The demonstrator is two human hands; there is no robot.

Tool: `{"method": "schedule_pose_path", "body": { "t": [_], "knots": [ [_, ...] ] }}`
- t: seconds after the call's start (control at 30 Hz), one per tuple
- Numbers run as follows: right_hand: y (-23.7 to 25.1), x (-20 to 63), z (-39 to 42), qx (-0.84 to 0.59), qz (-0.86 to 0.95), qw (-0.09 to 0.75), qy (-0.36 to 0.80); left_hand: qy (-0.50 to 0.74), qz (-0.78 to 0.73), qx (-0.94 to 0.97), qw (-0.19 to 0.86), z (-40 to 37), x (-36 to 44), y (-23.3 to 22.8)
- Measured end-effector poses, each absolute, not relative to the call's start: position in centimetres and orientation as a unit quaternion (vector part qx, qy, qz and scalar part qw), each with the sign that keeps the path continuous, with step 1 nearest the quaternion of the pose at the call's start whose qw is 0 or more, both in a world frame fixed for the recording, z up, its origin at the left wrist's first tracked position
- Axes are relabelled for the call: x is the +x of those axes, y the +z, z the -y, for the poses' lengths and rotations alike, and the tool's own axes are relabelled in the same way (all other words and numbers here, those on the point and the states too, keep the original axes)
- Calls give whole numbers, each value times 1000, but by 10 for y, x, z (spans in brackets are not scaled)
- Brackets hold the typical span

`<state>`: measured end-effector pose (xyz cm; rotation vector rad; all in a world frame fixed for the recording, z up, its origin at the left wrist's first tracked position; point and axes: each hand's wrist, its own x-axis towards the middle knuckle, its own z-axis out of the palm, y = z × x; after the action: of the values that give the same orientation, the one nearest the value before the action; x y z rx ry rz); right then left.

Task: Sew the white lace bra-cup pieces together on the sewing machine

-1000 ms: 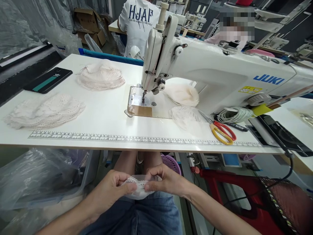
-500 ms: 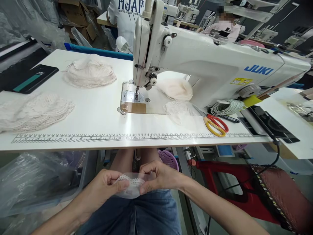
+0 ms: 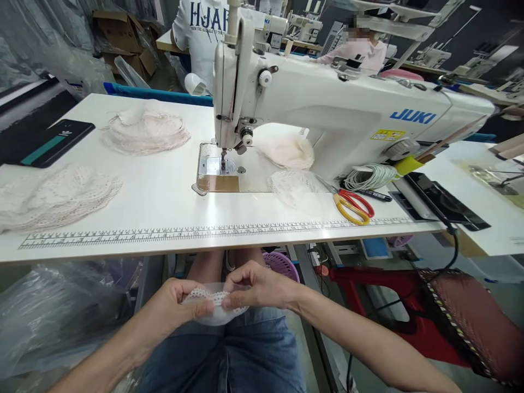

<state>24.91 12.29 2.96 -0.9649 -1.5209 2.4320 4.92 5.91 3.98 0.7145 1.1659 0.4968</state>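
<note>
In the head view, the left hand [image 3: 180,305] and the right hand [image 3: 256,286] each hold lace-edged white fabric [image 3: 221,316] in a closed pinch over the denim lap [image 3: 254,352], near side of the table [image 3: 155,202]; the pinches sit closer together than half a second ago, while the scissors [image 3: 352,207] still lie at right

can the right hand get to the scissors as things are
Probably yes: the right hand is below the front edge of the white table, and the scissors lie near that edge with nothing seen on top. It would likely need to release the lacy white fabric first.
</note>
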Motion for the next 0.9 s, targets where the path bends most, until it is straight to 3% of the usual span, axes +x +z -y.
{"method": "schedule_pose_path", "body": {
  "t": [0.33, 0.53, 0.6, 0.67, 0.73, 0.8, 0.9],
  "knots": [
    [26, 278, -127, -236, 502, 33, 831, 232, -520, 301, 765, -55, 50, 46],
    [51, 297, -125, -141, 580, 39, 802, 246, -478, 320, 780, -52, 61, 71],
    [54, 294, -122, -137, 645, 119, 743, 239, -451, 341, 789, -55, 65, 82],
    [48, 283, -119, -196, 724, 278, 599, 228, -447, 358, 788, -61, 67, 90],
    [37, 271, -115, -185, 784, 373, 460, 219, -461, 362, 780, -68, 68, 94],
    [26, 262, -113, -156, 814, 407, 385, 216, -479, 361, 771, -75, 66, 94],
    [19, 259, -113, -168, 853, 370, 326, 216, -501, 370, 752, -83, 61, 91]
  ]
}}
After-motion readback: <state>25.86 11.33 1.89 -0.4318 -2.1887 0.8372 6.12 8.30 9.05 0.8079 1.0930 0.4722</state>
